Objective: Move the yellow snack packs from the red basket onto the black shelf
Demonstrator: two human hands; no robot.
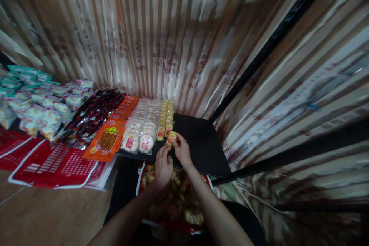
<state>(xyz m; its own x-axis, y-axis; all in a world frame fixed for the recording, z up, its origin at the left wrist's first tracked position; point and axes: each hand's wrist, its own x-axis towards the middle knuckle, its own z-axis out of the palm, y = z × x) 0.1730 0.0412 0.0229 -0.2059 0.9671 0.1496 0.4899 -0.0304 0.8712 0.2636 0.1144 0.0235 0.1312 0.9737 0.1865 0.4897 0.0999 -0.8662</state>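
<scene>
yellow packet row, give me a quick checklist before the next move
1. Grip: ok. The right hand pinches a yellow packet.
2. Alignment: ok. That packet sits at the near end of the yellow row.
3. Left hand free: cannot tell. It is curled at the shelf's front edge, and what it holds is hidden.
4. Room beside the row: ok. The black shelf is bare to the right.
5. Neighbours: ok. The round white cakes lie in neat lines on the row's left.
6. Supply: ok. The bag under the hands has more packets.
</scene>
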